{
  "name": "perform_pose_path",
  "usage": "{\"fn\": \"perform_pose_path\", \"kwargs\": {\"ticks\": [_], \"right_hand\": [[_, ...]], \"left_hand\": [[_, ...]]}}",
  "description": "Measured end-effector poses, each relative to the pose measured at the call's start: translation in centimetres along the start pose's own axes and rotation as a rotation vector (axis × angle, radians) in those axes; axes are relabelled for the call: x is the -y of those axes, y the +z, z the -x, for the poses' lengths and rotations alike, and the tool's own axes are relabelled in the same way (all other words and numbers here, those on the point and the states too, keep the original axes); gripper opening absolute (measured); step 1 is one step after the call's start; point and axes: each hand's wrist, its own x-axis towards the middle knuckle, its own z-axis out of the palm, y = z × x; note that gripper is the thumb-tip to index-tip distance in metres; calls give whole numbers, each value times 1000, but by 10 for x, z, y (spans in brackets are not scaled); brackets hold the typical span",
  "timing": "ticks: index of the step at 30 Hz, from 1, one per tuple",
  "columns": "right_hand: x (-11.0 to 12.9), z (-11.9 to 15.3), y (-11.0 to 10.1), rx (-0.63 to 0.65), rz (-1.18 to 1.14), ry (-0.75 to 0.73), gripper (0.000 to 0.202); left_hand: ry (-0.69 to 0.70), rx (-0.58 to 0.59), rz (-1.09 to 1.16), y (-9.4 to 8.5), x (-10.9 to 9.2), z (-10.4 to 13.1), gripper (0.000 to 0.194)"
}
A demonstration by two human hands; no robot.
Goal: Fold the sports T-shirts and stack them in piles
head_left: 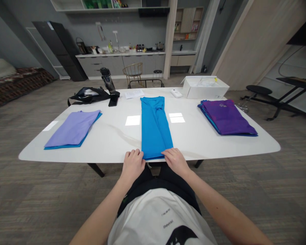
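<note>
A blue T-shirt (155,131), folded lengthwise into a long strip, lies on the white table with its collar at the far end. At its near edge, my left hand (134,163) grips the left corner with curled fingers. My right hand (175,160) pinches the right corner of the same edge. To the left rests a folded lavender shirt (73,127) on top of a blue one. Over on the right is a stack of folded shirts with a purple shirt (228,117) uppermost.
The white table (112,146) ends right at my body. Along its far side are a black bag (89,95), a dark bottle (107,80), a phone (113,101), a paper sheet (134,93), a small white device (176,93) and a white box (205,87).
</note>
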Motion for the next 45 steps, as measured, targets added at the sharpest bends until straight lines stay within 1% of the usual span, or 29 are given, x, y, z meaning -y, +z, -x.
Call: {"fn": "perform_pose_path", "kwargs": {"ticks": [2, 5, 7, 10, 12, 14, 17, 21, 23, 25, 29, 31, 33, 37, 42, 45], "right_hand": [[3, 0, -3, 37, 1, -8, 25], [6, 2, -7, 59, -23, 2, 27], [6, 1, -9, 47, -32, 27, 29], [5, -3, -10, 47, -10, 59, 31], [4, -6, -9, 83, 20, 70, 30], [2, -9, -9, 133, 40, 85, 28], [-3, -12, -11, 191, 18, 119, 29], [-13, -19, -18, 238, -40, 136, 31], [-20, -28, -20, 243, -69, 153, 30], [-27, -43, -21, 243, -100, 199, 28], [-47, -86, -18, 238, -129, 307, 22], [-62, -112, -13, 232, -144, 367, 22], [-82, -140, -7, 222, -170, 434, 22], [-134, -200, 7, 176, -188, 560, 20], [-207, -279, 27, 122, -129, 658, 22], [-246, -318, 40, 89, -75, 721, 26]], "left_hand": [[12, 19, 17, -4, 2, 0, 15], [69, 2, 165, -6, 8, -1, 19], [120, -39, 294, -4, 14, -6, 23], [177, -106, 410, 6, 19, -18, 32], [212, -110, 420, 15, 20, -26, 33], [259, -75, 386, 24, 19, -33, 31], [314, -47, 321, 33, 19, -37, 27], [350, -78, 311, 37, 27, -43, 27], [353, -86, 329, 37, 32, -52, 27], [345, -91, 339, 36, 36, -67, 26], [318, -77, 343, 33, 39, -107, 25], [293, -54, 349, 34, 40, -131, 24], [264, -29, 367, 37, 43, -158, 24], [194, -21, 438, 47, 59, -221, 25], [59, -24, 478, 65, 90, -316, 26], [-35, -12, 459, 79, 108, -371, 29]]}}
